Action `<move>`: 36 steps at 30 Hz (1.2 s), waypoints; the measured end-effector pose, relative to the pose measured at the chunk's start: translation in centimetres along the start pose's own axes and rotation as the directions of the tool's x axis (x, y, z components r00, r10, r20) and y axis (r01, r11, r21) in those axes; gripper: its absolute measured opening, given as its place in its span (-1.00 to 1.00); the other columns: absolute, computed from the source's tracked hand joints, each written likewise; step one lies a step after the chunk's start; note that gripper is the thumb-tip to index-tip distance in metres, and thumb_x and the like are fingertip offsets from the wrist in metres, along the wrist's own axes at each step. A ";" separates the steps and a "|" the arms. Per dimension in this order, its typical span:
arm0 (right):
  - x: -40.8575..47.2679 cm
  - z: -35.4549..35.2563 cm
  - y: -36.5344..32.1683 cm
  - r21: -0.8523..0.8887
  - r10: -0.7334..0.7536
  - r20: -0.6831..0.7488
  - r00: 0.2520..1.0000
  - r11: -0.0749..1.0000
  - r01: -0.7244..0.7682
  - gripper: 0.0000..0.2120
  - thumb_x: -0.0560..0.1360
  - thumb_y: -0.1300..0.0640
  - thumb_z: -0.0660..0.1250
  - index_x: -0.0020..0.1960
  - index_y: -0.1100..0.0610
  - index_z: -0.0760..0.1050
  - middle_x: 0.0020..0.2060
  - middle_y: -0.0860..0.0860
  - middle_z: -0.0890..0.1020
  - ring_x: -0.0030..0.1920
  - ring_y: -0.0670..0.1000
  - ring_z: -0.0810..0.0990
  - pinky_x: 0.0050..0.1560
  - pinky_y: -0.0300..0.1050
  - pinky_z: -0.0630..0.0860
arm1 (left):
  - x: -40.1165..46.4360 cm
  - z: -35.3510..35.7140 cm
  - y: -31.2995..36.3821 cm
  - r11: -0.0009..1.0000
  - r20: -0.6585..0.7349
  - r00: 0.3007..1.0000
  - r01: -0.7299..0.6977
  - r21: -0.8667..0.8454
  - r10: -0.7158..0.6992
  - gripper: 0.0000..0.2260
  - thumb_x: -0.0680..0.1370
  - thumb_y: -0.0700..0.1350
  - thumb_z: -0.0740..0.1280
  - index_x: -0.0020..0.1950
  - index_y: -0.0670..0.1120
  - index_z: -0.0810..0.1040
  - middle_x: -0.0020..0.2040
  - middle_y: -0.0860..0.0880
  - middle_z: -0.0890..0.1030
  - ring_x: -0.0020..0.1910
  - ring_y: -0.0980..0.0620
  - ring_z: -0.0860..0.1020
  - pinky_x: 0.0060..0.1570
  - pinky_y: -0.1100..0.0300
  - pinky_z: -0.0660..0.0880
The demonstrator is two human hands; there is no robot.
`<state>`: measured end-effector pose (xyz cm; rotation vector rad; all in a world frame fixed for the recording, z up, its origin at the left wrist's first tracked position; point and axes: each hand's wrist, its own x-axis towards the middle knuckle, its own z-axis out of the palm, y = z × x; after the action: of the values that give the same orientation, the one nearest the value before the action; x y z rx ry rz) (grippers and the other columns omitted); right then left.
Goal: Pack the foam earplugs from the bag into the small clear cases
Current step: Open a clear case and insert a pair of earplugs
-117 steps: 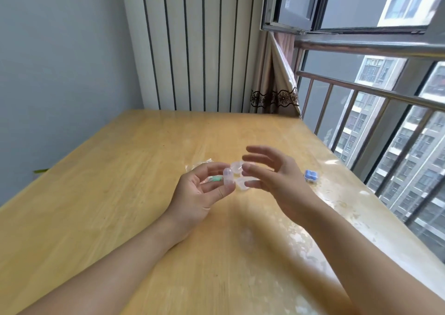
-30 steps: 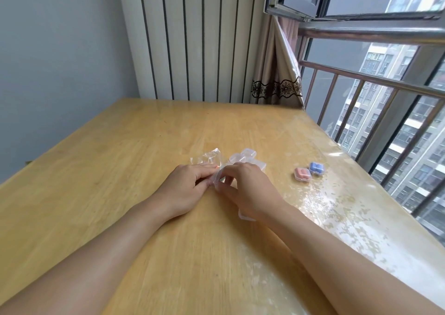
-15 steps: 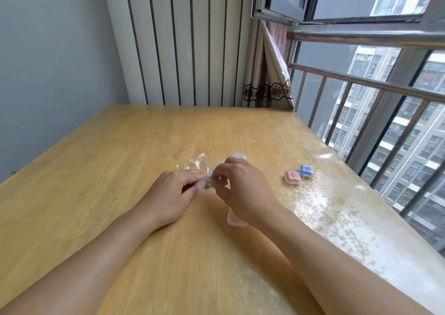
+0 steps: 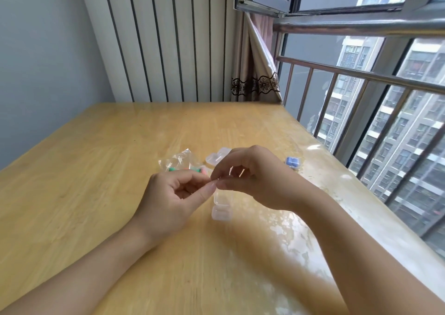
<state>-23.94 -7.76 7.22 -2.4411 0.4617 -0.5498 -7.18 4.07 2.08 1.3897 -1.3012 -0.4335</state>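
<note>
A small clear bag [image 4: 177, 161] lies on the wooden table [image 4: 96, 170], with green and pink foam earplugs [image 4: 173, 169] showing inside. My left hand [image 4: 173, 194] and my right hand [image 4: 257, 177] meet fingertip to fingertip at the bag's near right end. Each pinches with thumb and forefinger, apparently on the bag's clear edge. Just below the fingertips an open clear case [image 4: 221, 207] lies on the table, its contents not visible. More clear cases [image 4: 215, 157] sit behind my right hand.
A closed case with blue earplugs [image 4: 292, 162] sits to the right, near the table's window-side edge. A metal railing [image 4: 361, 78] and an open window run along the right. A striped wall panel [image 4: 168, 40] stands behind the table.
Both hands have lifted slightly and drawn nearer. The green earplug seen between the fingertips half a second ago no longer shows there. My right hand now hides the pink case.
</note>
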 end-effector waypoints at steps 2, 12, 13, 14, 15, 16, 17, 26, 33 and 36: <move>-0.1 0.1 0.1 -0.033 0.011 0.005 1.000 0.999 -0.011 -0.92 0.52 0.16 0.49 0.00 0.04 0.71 -0.12 -0.04 0.67 -0.18 -0.05 0.60 -0.14 -0.24 0.55 | -0.1 0.4 -0.3 0.999 0.028 0.999 0.036 -0.031 -0.035 -0.92 0.46 -0.03 0.50 -0.21 -0.01 0.73 -0.35 -0.07 0.65 -0.35 -0.01 0.57 -0.34 0.20 0.52; -0.7 -2.2 1.3 -0.032 0.212 -0.107 0.972 0.976 -0.216 -0.94 0.47 0.25 0.46 -0.17 0.14 0.66 -0.39 0.03 0.66 -0.44 -0.10 0.63 -0.35 -0.10 0.62 | -0.4 0.7 -0.2 0.974 -0.064 0.994 -0.078 0.215 0.093 -0.82 0.41 -0.12 0.58 -0.35 -0.03 0.65 -0.33 0.00 0.68 -0.13 -0.04 0.72 -0.37 0.20 0.52; -0.8 -2.3 1.3 -0.026 0.222 -0.104 0.969 0.974 -0.226 -0.94 0.48 0.23 0.46 -0.16 0.12 0.67 -0.44 0.01 0.61 -0.47 -0.10 0.53 -0.43 -0.12 0.53 | -0.4 0.5 -0.3 0.963 -0.062 0.991 -0.099 0.249 0.118 -0.82 0.40 -0.09 0.56 -0.36 -0.03 0.63 -0.29 0.02 0.68 -0.15 -0.04 0.71 -0.40 0.11 0.53; -0.9 -2.3 1.4 -0.014 0.235 -0.088 0.968 0.971 -0.237 -0.93 0.50 0.22 0.45 -0.14 0.10 0.68 -0.48 -0.02 0.54 -0.49 -0.09 0.44 -0.48 -0.16 0.42 | -0.4 0.5 -0.4 0.951 -0.055 0.988 -0.125 0.283 0.146 -0.82 0.39 -0.08 0.54 -0.37 -0.04 0.60 -0.26 0.04 0.68 -0.21 0.01 0.70 -0.41 0.07 0.53; -0.8 -2.3 1.5 0.008 0.250 -0.074 0.965 0.968 -0.250 -0.93 0.51 0.21 0.45 -0.13 0.09 0.68 -0.50 -0.05 0.50 -0.49 -0.07 0.38 -0.48 -0.20 0.35 | -0.3 0.4 -0.5 0.940 -0.045 0.984 -0.153 0.305 0.175 -0.81 0.38 -0.11 0.53 -0.38 -0.06 0.58 -0.26 0.05 0.67 -0.23 0.11 0.68 -0.41 0.06 0.53; -0.8 -2.4 1.6 0.034 0.267 -0.072 0.961 0.964 -0.265 -0.93 0.53 0.20 0.45 -0.12 0.08 0.69 -0.50 -0.07 0.49 -0.48 -0.05 0.37 -0.47 -0.23 0.33 | -0.3 0.4 -0.5 0.933 -0.030 0.980 -0.177 0.314 0.196 -0.81 0.37 -0.15 0.52 -0.39 -0.10 0.56 -0.27 0.04 0.66 -0.22 0.23 0.65 -0.40 0.07 0.55; -0.8 -2.5 1.8 0.061 0.286 -0.078 0.955 0.958 -0.282 -0.93 0.53 0.20 0.46 -0.12 0.09 0.70 -0.50 -0.06 0.51 -0.47 -0.04 0.41 -0.46 -0.23 0.37 | -0.3 0.4 -0.5 0.930 -0.013 0.978 -0.194 0.311 0.208 -0.80 0.36 -0.21 0.52 -0.41 -0.14 0.55 -0.28 0.02 0.66 -0.21 0.30 0.63 -0.37 0.12 0.57; -0.8 -1.3 1.3 0.419 0.450 0.230 0.863 0.755 -0.505 -0.89 0.46 0.37 0.49 -0.02 0.36 0.65 -0.24 0.19 0.70 -0.20 0.12 0.73 0.00 -0.07 0.69 | -0.3 0.5 -0.8 0.962 0.074 0.981 -0.189 0.197 0.177 -0.78 0.35 -0.19 0.58 -0.39 -0.19 0.59 -0.39 -0.02 0.67 -0.43 -0.08 0.64 0.16 0.24 0.53; -0.4 0.3 0.9 0.324 0.481 0.241 0.843 0.779 -0.537 -0.84 0.46 0.28 0.52 -0.06 0.38 0.66 -0.24 0.17 0.75 -0.28 0.04 0.69 -0.28 -0.26 0.58 | -0.2 0.2 -0.3 0.990 0.156 0.988 -0.039 0.132 0.018 -0.69 0.24 -0.15 0.68 -0.09 -0.03 0.70 -0.23 0.03 0.71 -0.24 0.12 0.64 -0.16 0.20 0.61; -0.3 0.7 0.7 0.249 0.487 0.240 0.840 0.806 -0.538 -0.86 0.45 0.20 0.54 -0.12 0.29 0.69 -0.24 0.14 0.76 -0.24 0.05 0.68 -0.25 -0.20 0.56 | -0.2 0.3 -0.2 0.984 0.193 0.981 -0.024 0.177 -0.011 -0.75 0.23 -0.15 0.67 -0.18 0.00 0.71 -0.24 0.03 0.69 -0.28 0.20 0.54 -0.20 0.31 0.53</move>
<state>-23.96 -7.88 6.16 -1.9244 0.8643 -0.1626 -7.36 4.04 1.71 1.5212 -1.5336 -0.4661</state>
